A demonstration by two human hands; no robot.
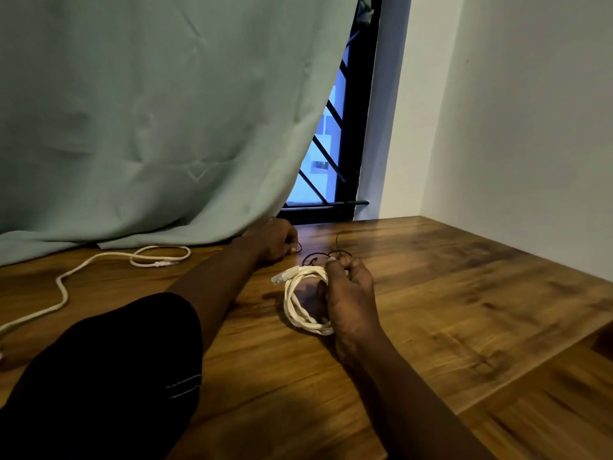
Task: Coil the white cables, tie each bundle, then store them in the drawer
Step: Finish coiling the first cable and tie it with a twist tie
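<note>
Right hand [348,293] grips the coil [295,307] and covers its right side, so the loop count there can't be read. One plug [285,273] shows; the coil's other end is hidden.

Left hand [272,240], far side by the curtain [149,111], is curled with its fingertips tucked under. Can't tell if it pinches the thin dark string [318,255]. The string is too fine to tell whether it's one piece or several.

Loose cable [63,287] runs off the left edge. The curtain hides most of the window [325,154]. Sleeve [99,376] is cut by the bottom edge. Table [464,277] is cut at the bottom, and the lower wooden surface [547,410] at near right is unclear.
</note>
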